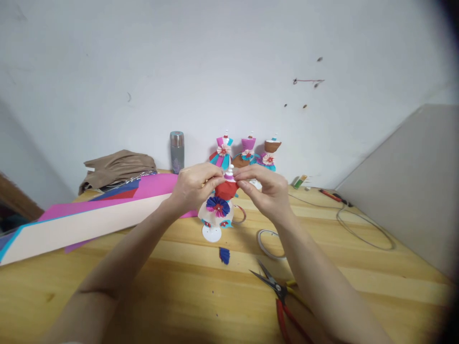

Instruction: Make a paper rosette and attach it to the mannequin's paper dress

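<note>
A miniature dress form [226, 191] stands in front of me on a round white base [211, 233]. It has a red bodice, a pale skirt and a white knob on top. A blue and magenta pleated flower [218, 207] sits at its waist. My left hand [195, 185] pinches the top edge of the bodice on one side. On the opposite side, thumb and fingers of my right hand [267, 191] are closed at the same edge. The fingertips partly hide what lies between them. Below the base lies a loose blue pleated scrap [224, 256].
Three finished-looking dress forms [248, 150] stand by the wall, near a grey flask [177, 153]. Coloured sheets [107, 212] and brown cloth [120, 169] lie left. A tape roll [260, 241], scissors [274, 284], a cable [358, 239] and a red-handled tool [332, 195] lie right.
</note>
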